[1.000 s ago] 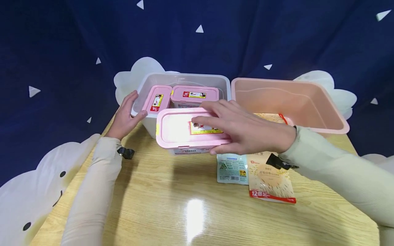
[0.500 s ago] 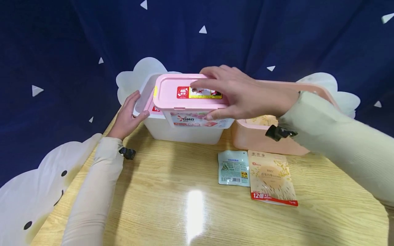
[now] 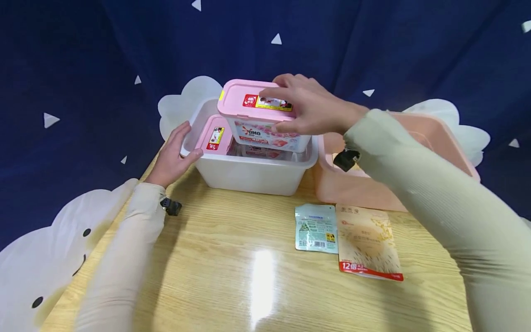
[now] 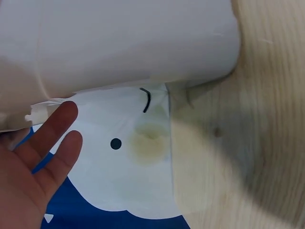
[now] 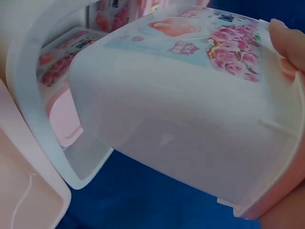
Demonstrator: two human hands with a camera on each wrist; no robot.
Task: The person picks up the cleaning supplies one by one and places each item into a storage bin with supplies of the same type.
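Observation:
My right hand [image 3: 309,107] grips a pink-lidded OMO detergent box [image 3: 268,133] across its lid, thumb on the near side. It holds the box tilted over the right part of a white plastic bin [image 3: 249,175]. In the right wrist view, the box's white end [image 5: 167,124] overlaps the bin's rim [image 5: 28,109]. Another pink-lidded box [image 3: 215,138] stands inside at the left, and part of a further box [image 3: 263,152] shows below the held one. My left hand [image 3: 171,157] rests at the bin's left rim; its fingers [image 4: 62,119] are extended in the left wrist view.
A peach plastic bin [image 3: 356,186] stands right beside the white one, with a beige packet partly visible inside. On the wooden table [image 3: 207,276] in front lie a light green pouch [image 3: 316,229] and a beige pouch with red trim [image 3: 369,242]. A dark blue curtain [image 3: 332,41] hangs behind.
My right hand has carried the detergent box up and away from me, from in front of the white bin to over it. The left hand stays at the rim.

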